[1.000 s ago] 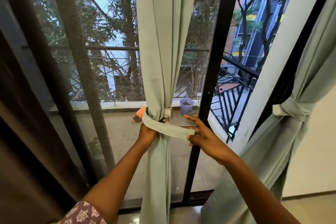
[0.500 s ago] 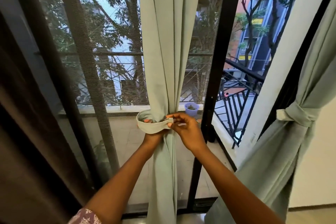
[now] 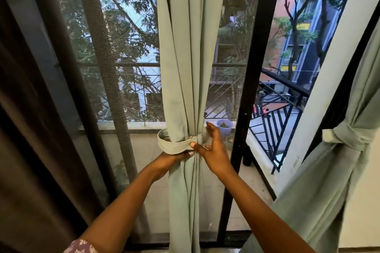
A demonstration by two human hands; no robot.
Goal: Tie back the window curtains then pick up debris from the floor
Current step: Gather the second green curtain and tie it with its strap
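- The left hand grips the fabric tieback from below, its fingers curled up under the band's lower edge at the front of the gathered curtain.
- The right hand pinches the tieback's end with the thumb against the curtain's right side; its other fingers are raised and spread, and the fabric behind them is blurred.
- The tieback loops around the middle curtain, standing off the cloth in a loose ring on the left and lying flat against the folds where the two hands meet.
- The middle curtain, pale green, hangs straight from the top and is bunched narrow at the band, then falls to the floor.
- At the right, a second curtain of the same colour is already tied with a knotted band and slants toward the wall.
- Behind the middle curtain stand a mesh screen and a black door frame.
- Beyond lie a balcony railing and a small purple pot.
- A dark brown curtain fills the left edge.
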